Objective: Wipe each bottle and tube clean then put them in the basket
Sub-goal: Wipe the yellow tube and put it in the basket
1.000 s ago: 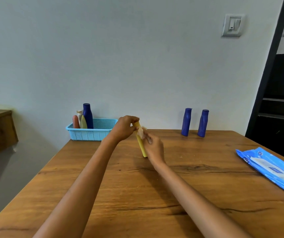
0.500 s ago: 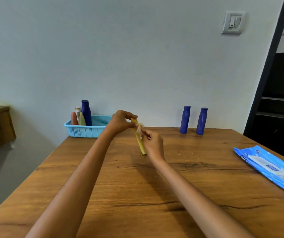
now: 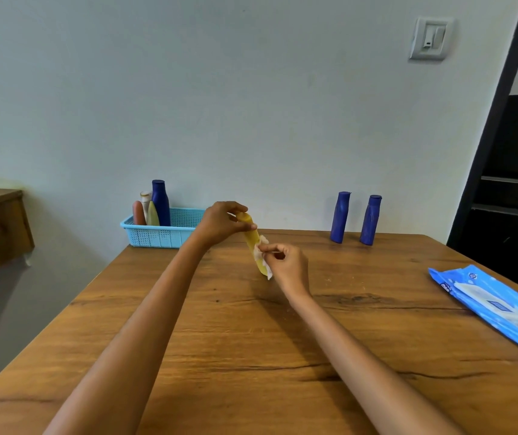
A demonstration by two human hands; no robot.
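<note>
While four items already stand in the basket (image 3: 160, 237), the left hand (image 3: 220, 222) pinches the yellow tube (image 3: 253, 243), the right hand (image 3: 286, 265) pinches a wipe (image 3: 262, 257) against it, and two blue bottles (image 3: 355, 218) wait.

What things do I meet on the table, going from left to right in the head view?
Blue basket with bottles and tubes in it → left hand → yellow tube → right hand holding a white wipe → two blue bottles → blue wipes pack.
</note>
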